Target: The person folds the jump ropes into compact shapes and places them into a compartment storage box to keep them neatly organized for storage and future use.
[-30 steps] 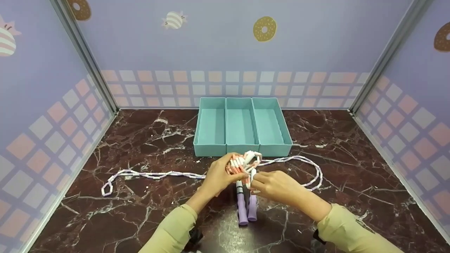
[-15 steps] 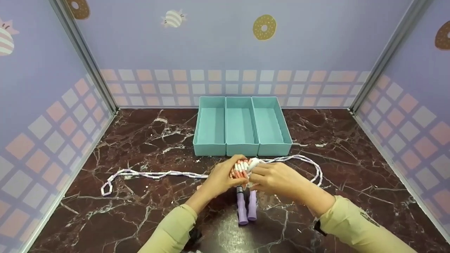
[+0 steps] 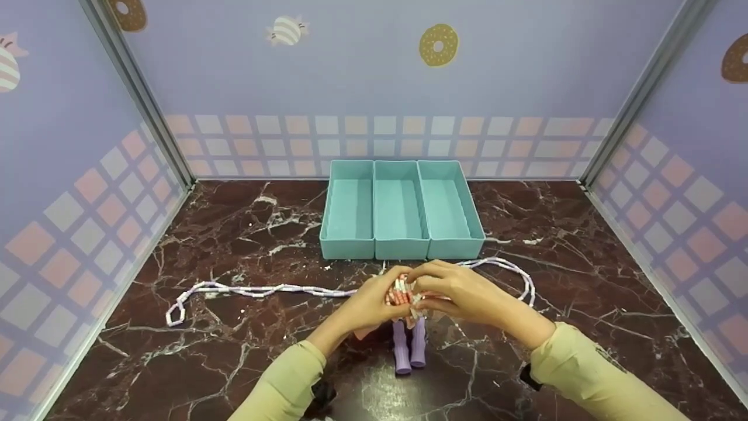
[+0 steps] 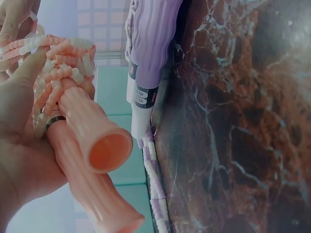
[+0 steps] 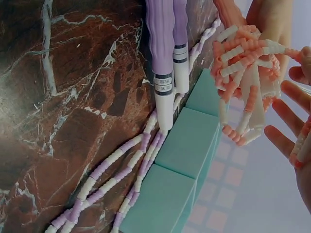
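A pink-and-white beaded jump rope (image 3: 399,292) is bunched up above the table, its strands wound round the upper part of its pink handles (image 4: 97,131). My left hand (image 3: 371,304) grips this bundle, and the handles stick out past the palm in the left wrist view. My right hand (image 3: 461,292) is close against the bundle's right side. In the right wrist view its thumb and finger pinch a beaded strand (image 5: 274,48) that runs from the bundle, while more beads (image 5: 302,145) cross the palm. The far side of the bundle is hidden by the hands in the head view.
A purple-and-white beaded jump rope (image 3: 263,292) lies across the dark marbled table, looped at both sides, with its purple handles (image 3: 402,351) below my hands. Behind it stands a teal three-section box (image 3: 347,249). Patterned panels (image 3: 380,70) enclose the back and sides.
My right hand has risen from the bundle's lower right and come over its right side, drawing the loose pink strand in. My left hand keeps its grip, shifting slightly.
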A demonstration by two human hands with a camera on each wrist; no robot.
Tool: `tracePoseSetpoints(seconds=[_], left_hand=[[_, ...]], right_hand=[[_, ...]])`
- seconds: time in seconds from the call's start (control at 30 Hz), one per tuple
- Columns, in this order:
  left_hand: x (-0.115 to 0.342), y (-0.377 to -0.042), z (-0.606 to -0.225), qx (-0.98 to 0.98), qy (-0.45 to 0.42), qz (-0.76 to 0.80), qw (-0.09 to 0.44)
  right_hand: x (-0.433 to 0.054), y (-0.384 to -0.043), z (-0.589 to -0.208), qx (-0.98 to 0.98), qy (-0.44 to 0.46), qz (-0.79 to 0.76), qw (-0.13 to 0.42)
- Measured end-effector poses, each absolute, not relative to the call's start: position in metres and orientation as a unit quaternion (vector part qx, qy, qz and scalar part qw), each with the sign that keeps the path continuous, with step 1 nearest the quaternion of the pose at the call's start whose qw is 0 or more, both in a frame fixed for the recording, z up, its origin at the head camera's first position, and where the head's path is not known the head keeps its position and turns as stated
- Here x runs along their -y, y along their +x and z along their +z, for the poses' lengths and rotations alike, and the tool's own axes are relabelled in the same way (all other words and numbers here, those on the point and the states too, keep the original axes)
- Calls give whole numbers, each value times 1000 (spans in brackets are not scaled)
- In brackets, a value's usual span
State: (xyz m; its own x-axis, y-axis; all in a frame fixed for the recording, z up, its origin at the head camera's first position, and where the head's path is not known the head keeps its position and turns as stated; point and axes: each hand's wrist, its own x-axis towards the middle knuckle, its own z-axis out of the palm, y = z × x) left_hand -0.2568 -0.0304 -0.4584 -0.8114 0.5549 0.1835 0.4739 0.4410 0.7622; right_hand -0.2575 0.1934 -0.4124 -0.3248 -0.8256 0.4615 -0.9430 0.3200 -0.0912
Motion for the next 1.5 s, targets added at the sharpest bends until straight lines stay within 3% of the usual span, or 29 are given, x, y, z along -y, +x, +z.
tracePoseSetpoints(seconds=[0.33,0.6,0.93,1.1,1.37,1.5], left_hand=[[35,-256,-456,-827,311,455,115],[29,-253,-460,-816,251,500,141],[22,-249,-463,-857,253,444,72],[20,-247,-460,-876,247,408,71],[23,-247,-455,-868,255,419,77],[25,-248,-454,-859,260,432,82]], right_hand=[[-192,-263,-419,796,544,188,187],[-187,-263,-421,811,518,172,211],[-184,-265,-423,820,496,162,237],[-186,-271,-420,830,484,198,192],[-191,-280,-409,836,435,331,48],[-195,-285,-412,832,413,371,19]])
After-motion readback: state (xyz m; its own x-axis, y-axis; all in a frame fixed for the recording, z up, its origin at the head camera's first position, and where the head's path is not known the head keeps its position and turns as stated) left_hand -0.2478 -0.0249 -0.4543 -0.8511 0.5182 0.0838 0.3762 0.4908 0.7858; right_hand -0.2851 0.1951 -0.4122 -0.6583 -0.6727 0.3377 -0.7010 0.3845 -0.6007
